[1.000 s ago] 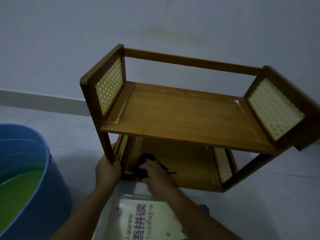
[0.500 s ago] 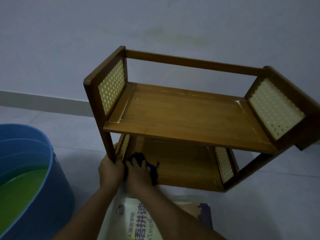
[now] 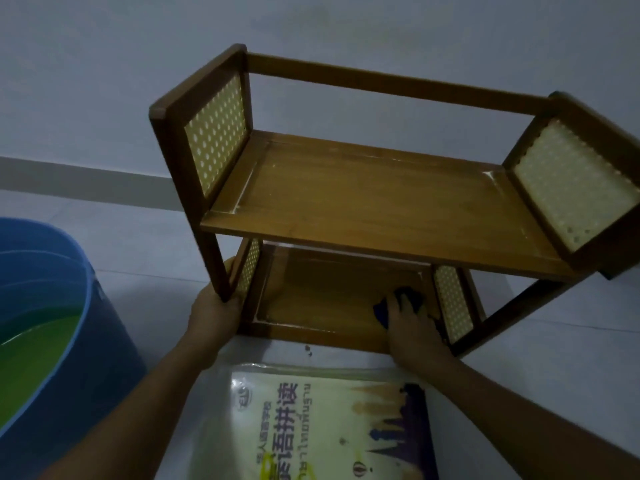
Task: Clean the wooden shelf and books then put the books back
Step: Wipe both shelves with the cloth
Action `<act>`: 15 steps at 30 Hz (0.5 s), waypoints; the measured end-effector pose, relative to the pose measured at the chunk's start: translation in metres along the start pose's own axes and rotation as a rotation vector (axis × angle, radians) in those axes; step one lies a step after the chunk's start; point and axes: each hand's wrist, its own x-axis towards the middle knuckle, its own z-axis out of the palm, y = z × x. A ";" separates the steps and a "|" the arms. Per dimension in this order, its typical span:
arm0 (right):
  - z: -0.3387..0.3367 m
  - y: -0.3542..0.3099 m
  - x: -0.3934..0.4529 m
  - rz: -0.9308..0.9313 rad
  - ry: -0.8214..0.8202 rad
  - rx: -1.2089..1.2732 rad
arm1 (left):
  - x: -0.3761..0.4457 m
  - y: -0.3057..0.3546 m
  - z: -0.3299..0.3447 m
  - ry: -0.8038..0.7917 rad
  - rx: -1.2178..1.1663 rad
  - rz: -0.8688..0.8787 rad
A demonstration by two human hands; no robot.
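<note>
At far left a blue tub point(image 3: 52, 323) stands on the floor point(image 3: 554, 341), holding greenish liquid; it sits close beside the work and would spill if knocked. Next, the left hand point(image 3: 213, 311) grips the front left leg of the wooden shelf point(image 3: 381, 202), fingers wrapped round the post near its foot, steadying the unit. The shelf stands on the floor against a plain pale wall point(image 3: 311, 29), two tiers, with perforated cream side panels. Judged from its thin boards and open frame, it is light and rigid; the solid posts and rails are the sound places to hold, while the perforated panels look thinner and should not take load. Pale residue shows along the edges of the upper board. In the foreground a book point(image 3: 329, 427) lies flat on the floor, just in front of the shelf; its glossy cover looks slippery and would not tolerate much water. Toward the right, the right hand point(image 3: 410, 320) presses a dark blue cloth point(image 3: 398, 303) onto the lower board, near its right panel, fingers curled over it. The cloth is soft and appears damp, though this cannot be confirmed. Lighting is dim; the floor is smooth and pale.
</note>
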 end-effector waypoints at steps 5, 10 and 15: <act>-0.012 -0.014 0.069 0.296 0.107 0.171 | -0.001 0.001 -0.004 -0.052 -0.008 0.019; -0.022 -0.122 0.076 -0.005 -0.032 0.238 | -0.004 0.001 -0.003 -0.039 -0.037 0.029; -0.039 -0.182 0.067 -0.324 -0.308 0.489 | -0.004 0.002 0.002 0.012 -0.027 0.048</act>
